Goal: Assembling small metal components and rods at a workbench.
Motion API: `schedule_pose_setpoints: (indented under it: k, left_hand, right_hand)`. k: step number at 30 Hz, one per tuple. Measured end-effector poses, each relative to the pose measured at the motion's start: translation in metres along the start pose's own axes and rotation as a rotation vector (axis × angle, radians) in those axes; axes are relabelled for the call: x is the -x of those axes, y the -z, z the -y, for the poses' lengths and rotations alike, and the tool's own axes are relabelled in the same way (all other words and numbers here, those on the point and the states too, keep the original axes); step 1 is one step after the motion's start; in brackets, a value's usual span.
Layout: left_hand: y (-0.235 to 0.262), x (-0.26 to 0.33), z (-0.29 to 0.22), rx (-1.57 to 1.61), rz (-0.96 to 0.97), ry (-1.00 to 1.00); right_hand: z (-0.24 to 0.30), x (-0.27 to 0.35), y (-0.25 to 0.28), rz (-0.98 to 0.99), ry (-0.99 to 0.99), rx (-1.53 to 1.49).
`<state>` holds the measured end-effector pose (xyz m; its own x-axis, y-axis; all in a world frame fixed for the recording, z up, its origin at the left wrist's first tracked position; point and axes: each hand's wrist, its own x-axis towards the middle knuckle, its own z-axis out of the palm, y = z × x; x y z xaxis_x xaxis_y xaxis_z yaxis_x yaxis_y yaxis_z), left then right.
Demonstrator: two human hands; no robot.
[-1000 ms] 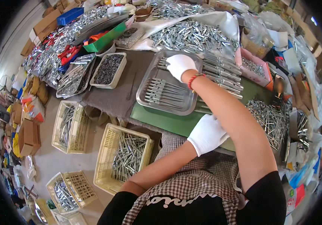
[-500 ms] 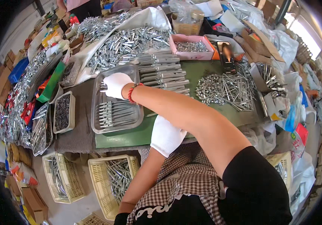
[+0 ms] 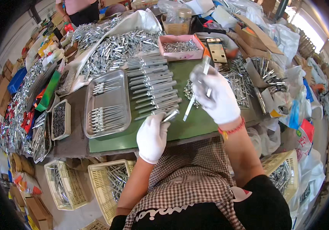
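Observation:
My left hand (image 3: 152,136), in a white glove, is closed around a short shiny metal tube (image 3: 171,115) near the front of the green work surface (image 3: 133,140). To its right, my gloved right hand (image 3: 219,97) grips a slim metal rod (image 3: 189,109), tilted with its lower end toward the tube but apart from it; motion blurs its upper part. Beyond the left hand lies a row of metal tubes with rods (image 3: 155,86). Further left, a metal tray (image 3: 112,100) holds two groups of slender rods. Small metal nuts (image 3: 188,91) lie partly hidden behind the right hand.
A pink box (image 3: 164,52) of small parts and a phone (image 3: 216,50) stand at the back. Loose rods (image 3: 238,86) lie to the right. A large heap of metal sleeves (image 3: 114,50) covers the far left. Cream baskets (image 3: 95,188) stand below the table edge.
My right hand has left the tray, swung right and now holds a slim rod. My left hand, formerly partly covered by the right forearm, shows with a metal tube. The view has shifted slightly.

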<state>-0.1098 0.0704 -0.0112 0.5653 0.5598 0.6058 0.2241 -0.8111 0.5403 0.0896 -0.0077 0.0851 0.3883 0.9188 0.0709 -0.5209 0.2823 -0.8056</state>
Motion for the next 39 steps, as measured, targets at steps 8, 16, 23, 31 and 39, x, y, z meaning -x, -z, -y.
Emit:
schedule_pose_setpoints:
  k: [8,16,23,31,39]
  left_hand:
    - [-0.002,-0.002,-0.067,0.639,0.392,0.515]
    - [-0.007,0.004,-0.078,0.453,0.291,0.597]
    - [-0.007,0.008,-0.083,0.321,0.246,0.513]
    - [-0.014,0.013,-0.078,0.312,0.321,0.349]
    - [-0.017,0.013,-0.078,0.382,0.309,0.277]
  right_hand:
    - [-0.026,0.074,0.021,-0.221,-0.03,0.16]
    - [-0.032,0.085,0.03,-0.267,-0.043,0.18]
    - [-0.037,0.088,0.025,-0.35,0.001,0.408]
    - [0.01,0.089,0.031,-0.499,0.467,0.515]
    - [0.018,0.096,0.025,-0.491,0.557,0.622]
